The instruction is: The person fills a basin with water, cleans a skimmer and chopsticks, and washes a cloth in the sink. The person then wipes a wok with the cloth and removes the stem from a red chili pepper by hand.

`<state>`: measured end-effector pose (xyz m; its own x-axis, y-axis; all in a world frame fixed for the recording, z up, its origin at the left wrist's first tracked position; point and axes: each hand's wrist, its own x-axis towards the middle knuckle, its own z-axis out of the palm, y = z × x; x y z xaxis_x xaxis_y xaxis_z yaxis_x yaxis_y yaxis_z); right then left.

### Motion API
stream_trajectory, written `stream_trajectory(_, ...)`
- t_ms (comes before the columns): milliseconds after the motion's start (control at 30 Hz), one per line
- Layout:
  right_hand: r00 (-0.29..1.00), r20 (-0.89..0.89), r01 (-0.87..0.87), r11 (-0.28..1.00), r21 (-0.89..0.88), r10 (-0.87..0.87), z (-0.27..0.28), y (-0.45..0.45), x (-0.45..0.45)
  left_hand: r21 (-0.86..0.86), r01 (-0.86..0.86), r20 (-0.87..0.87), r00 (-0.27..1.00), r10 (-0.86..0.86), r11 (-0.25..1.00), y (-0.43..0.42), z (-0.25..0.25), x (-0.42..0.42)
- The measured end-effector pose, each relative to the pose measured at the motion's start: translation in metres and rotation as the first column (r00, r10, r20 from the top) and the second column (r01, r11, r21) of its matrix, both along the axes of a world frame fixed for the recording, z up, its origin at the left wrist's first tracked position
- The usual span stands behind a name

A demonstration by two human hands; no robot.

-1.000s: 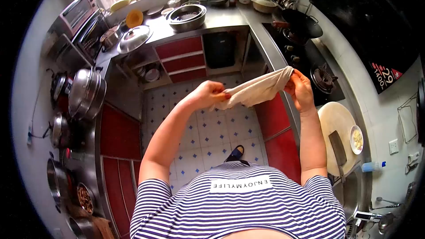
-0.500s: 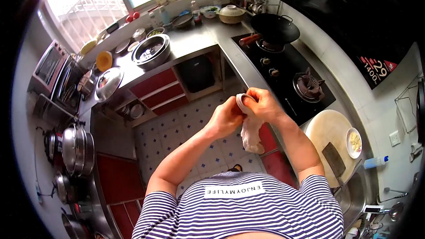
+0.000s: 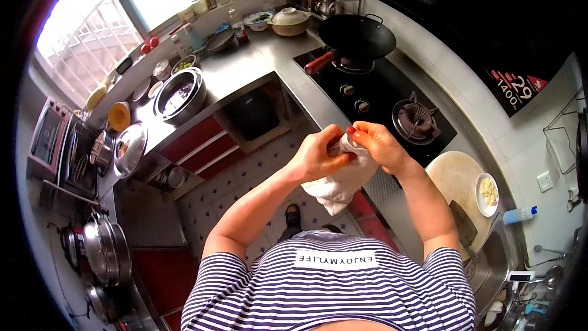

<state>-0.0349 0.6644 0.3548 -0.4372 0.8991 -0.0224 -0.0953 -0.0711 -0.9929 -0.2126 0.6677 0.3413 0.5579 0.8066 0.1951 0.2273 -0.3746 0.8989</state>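
Observation:
A white cloth [image 3: 338, 189], gathered at the top, hangs between my two hands in front of my chest, over the floor beside the stove counter. My left hand [image 3: 320, 156] pinches it from the left, fingers curled round the gathered part. From the right, my right hand [image 3: 384, 147] grips the upper edge between thumb and fingers. Something small and red shows at the right fingertips; I cannot make out what it is. The lower cloth spreads loose and wide below the hands. Whether anything lies inside its folds is hidden.
A black wok [image 3: 357, 38] sits on the far burner of the gas stove [image 3: 380, 89]. At right are a round cutting board [image 3: 450, 175] with a cleaver [image 3: 463, 225], and a plate of chopped pale food [image 3: 488, 194]. Metal bowls [image 3: 180, 95] stand on the left counter.
The cloth has gone from a narrow, hanging twist to a wider, more open spread. My hands have shifted slightly right, still gripping it. The view has turned, and a foot shows below.

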Motion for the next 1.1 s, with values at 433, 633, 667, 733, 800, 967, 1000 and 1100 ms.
stream_trajectory(433, 0.936, 0.32, 0.128, 0.989, 0.08, -0.147, 0.023, 0.096, -0.034, -0.111, 0.183, 0.191, 0.968, -0.16, 0.977, 0.133, 0.0, -0.041)
stream_trajectory(633, 0.948, 0.24, 0.185, 0.975, 0.121, -0.21, 0.028, 0.136, -0.067, -0.144, 0.348, 0.251, 0.918, -0.306, 0.926, 0.18, 0.0, -0.053)
stream_trajectory(667, 0.971, 0.142, 0.188, 0.98, 0.063, -0.195, 0.023, 0.143, -0.067, -0.276, 0.397, 0.286, 0.903, -0.32, 0.875, 0.188, -0.001, -0.058)
stream_trajectory(733, 0.972, 0.149, 0.18, 0.983, 0.036, -0.184, 0.026, 0.15, -0.065, -0.115, 0.403, 0.18, 0.908, -0.38, 0.908, 0.204, 0.009, -0.07)
stream_trajectory(800, 0.971, 0.197, 0.141, 0.99, -0.004, -0.137, 0.039, 0.153, -0.063, 0.083, 0.389, 0.047, 0.918, -0.393, 0.918, 0.218, 0.02, -0.082)
stream_trajectory(967, 0.919, 0.359, 0.172, 0.985, 0.004, -0.162, 0.066, 0.155, -0.068, 0.235, 0.267, 0.017, 0.96, -0.278, 0.935, 0.243, 0.031, -0.088)
stream_trajectory(1000, 0.86, 0.484, 0.152, 0.986, 0.061, -0.163, 0.069, 0.155, -0.069, 0.18, 0.28, 0.11, 0.947, -0.302, 0.943, 0.244, 0.036, -0.087)
stream_trajectory(1100, 0.46, 0.877, 0.098, 0.989, 0.107, -0.14, 0.085, 0.156, -0.076, -0.249, 0.322, 0.236, 0.935, -0.265, 0.914, 0.249, 0.054, -0.093)
